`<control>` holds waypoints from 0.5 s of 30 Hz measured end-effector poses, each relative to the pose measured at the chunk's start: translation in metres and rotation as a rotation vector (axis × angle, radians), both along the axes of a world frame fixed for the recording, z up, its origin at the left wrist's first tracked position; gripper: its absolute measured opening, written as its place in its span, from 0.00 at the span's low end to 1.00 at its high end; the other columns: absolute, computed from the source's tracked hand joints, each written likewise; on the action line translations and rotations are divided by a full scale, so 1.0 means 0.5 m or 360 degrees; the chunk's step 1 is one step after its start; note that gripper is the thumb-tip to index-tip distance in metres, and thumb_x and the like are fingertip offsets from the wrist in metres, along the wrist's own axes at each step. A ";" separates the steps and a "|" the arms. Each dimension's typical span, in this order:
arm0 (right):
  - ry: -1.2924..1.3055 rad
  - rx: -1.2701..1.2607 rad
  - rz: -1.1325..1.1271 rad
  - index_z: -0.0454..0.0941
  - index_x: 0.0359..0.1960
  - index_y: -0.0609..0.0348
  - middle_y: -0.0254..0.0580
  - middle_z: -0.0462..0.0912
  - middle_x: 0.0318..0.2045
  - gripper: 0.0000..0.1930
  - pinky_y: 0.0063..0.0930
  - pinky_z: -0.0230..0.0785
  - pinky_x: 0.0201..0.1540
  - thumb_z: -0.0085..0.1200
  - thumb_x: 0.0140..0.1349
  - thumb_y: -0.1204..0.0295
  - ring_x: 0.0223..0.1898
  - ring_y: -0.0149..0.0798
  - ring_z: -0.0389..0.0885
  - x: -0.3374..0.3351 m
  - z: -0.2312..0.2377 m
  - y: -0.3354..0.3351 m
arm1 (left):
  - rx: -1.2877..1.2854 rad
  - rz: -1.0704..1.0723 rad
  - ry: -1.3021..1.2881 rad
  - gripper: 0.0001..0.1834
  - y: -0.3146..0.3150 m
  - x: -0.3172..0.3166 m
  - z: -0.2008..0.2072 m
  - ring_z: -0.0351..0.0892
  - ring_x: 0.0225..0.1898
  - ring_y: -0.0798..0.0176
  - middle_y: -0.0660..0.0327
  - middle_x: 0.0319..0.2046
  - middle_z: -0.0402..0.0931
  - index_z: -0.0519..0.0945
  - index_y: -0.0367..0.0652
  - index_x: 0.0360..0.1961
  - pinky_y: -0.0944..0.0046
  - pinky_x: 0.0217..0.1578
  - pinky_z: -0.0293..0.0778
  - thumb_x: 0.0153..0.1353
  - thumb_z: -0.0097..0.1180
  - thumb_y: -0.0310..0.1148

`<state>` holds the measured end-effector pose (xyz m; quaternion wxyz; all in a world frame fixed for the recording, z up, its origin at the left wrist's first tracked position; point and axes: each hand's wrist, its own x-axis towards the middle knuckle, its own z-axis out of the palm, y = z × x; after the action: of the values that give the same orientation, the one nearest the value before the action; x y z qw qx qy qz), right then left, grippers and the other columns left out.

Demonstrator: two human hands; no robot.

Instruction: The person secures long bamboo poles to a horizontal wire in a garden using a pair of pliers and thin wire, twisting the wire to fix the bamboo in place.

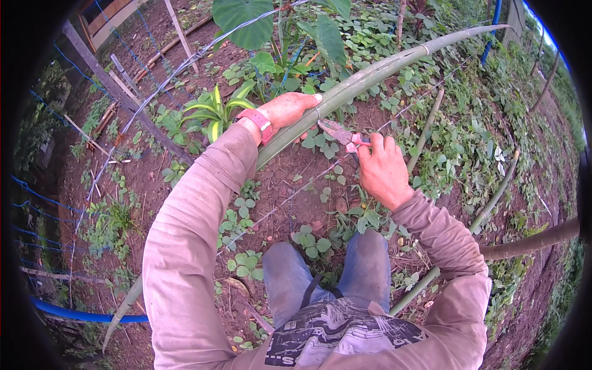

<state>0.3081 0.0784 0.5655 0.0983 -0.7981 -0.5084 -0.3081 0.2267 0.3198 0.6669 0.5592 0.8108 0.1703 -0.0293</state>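
Note:
A long green bamboo pole [376, 74] slants across in front of me, rising to the far right. My left hand [287, 111], with a pink watch [259, 121] at its wrist, is wrapped round the pole, thumb on top. My right hand [383, 169] is closed on a pair of pliers [339, 132] with red handles. The pliers' jaws meet the pole's lower side beside a thin wire loop [318, 113] round it. Whether the jaws pinch the wire is too small to tell.
A strand of barbed wire [277, 208] runs low between me and the pole. Other poles [496, 196] lie or lean at right. Leafy plants [217, 114] grow beyond my left hand. At far left stand a wooden post [126, 95] and blue cords [46, 194]. A blue pipe [86, 316] lies lower left.

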 end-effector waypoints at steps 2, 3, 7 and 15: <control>0.0123 -0.0082 0.0094 0.77 0.39 0.63 0.51 0.73 0.42 0.11 0.49 0.70 0.41 0.54 0.55 0.71 0.44 0.55 0.77 -0.007 0.026 -0.010 | -0.0028 -0.0021 -0.0014 0.24 0.001 -0.003 -0.001 0.78 0.21 0.65 0.60 0.29 0.77 0.76 0.39 0.48 0.63 0.20 0.76 0.74 0.44 0.51; 0.0392 -0.0111 0.0188 0.76 0.39 0.65 0.53 0.73 0.41 0.12 0.51 0.70 0.41 0.55 0.54 0.72 0.43 0.56 0.77 -0.016 0.042 -0.017 | -0.0038 -0.0021 -0.0011 0.24 0.002 -0.005 -0.001 0.77 0.21 0.65 0.60 0.29 0.77 0.76 0.39 0.47 0.63 0.20 0.76 0.74 0.43 0.51; 0.1103 -0.0175 0.0603 0.76 0.38 0.67 0.59 0.75 0.37 0.12 0.52 0.71 0.41 0.56 0.54 0.72 0.39 0.58 0.79 0.008 0.053 -0.026 | -0.0040 -0.0010 0.0006 0.23 -0.001 0.000 -0.003 0.77 0.21 0.66 0.60 0.29 0.77 0.76 0.40 0.47 0.64 0.20 0.75 0.74 0.43 0.51; 0.3633 0.0278 0.1412 0.75 0.33 0.63 0.36 0.71 0.32 0.05 0.26 0.65 0.27 0.52 0.55 0.81 0.30 0.30 0.71 0.015 -0.008 -0.018 | -0.0074 -0.0026 0.0000 0.23 0.001 0.005 -0.006 0.76 0.21 0.67 0.61 0.29 0.76 0.76 0.41 0.47 0.65 0.20 0.75 0.74 0.42 0.52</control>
<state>0.3156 0.0697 0.5613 0.6365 -0.3586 -0.3360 0.5944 0.2294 0.3202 0.6639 0.5776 0.7989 0.1630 -0.0379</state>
